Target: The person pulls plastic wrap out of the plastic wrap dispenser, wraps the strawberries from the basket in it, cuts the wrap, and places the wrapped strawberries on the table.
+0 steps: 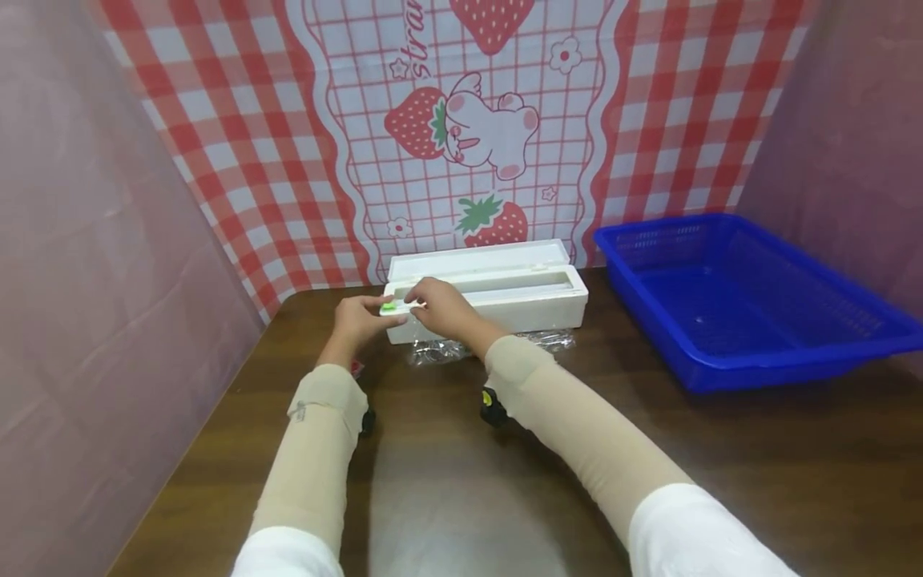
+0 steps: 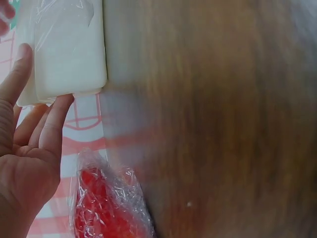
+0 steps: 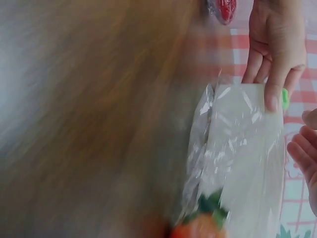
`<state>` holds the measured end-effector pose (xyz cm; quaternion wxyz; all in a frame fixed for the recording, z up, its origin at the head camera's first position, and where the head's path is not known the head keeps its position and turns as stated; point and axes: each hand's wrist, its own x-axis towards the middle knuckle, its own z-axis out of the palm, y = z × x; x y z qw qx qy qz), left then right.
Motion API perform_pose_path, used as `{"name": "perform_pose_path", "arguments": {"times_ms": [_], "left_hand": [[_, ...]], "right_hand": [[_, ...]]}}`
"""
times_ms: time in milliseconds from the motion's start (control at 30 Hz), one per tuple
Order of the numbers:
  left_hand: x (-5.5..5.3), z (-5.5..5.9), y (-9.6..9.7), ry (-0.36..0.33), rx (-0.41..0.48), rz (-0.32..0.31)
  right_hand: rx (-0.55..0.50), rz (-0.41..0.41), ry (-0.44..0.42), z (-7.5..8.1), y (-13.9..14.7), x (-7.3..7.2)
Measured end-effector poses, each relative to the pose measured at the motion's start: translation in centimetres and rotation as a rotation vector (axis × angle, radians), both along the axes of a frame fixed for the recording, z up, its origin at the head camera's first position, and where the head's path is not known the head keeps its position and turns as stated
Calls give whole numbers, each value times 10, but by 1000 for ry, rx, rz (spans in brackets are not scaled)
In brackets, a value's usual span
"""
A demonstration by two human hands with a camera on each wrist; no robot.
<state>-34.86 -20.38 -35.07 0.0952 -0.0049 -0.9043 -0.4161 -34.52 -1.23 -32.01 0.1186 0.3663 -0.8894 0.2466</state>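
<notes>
A long white box [image 1: 497, 308] stands at the back of the table with its lid [image 1: 479, 258] tipped back. A bright green piece [image 1: 389, 305] sits at its left end. My left hand [image 1: 358, 322] grips that end, thumb on the front and fingers behind, as the right wrist view shows. Over the box's left part is my right hand [image 1: 443, 308], its bent thumb and fingertips close to the green piece. In the right wrist view a gap shows between this thumb and the fingers. Clear crinkled film [image 3: 228, 129] hangs down the box's front and lies on the table before it.
A blue plastic basket [image 1: 695, 357] stands at the right. Left of the box lies a red item in clear wrapping [image 2: 106, 203]. Something red with green leaves [image 3: 200, 225] shows low in the right wrist view. A strawberry-print cloth [image 1: 497, 136] hangs right behind the box.
</notes>
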Motion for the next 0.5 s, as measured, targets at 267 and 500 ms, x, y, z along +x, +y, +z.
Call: {"name": "perform_pose_path", "arguments": {"times_ms": [267, 500], "left_hand": [[5, -2, -2, 29, 31, 9], [2, -7, -4, 12, 113, 6]], "right_hand": [[182, -10, 21, 4, -42, -13], [256, -9, 21, 11, -57, -12]]}}
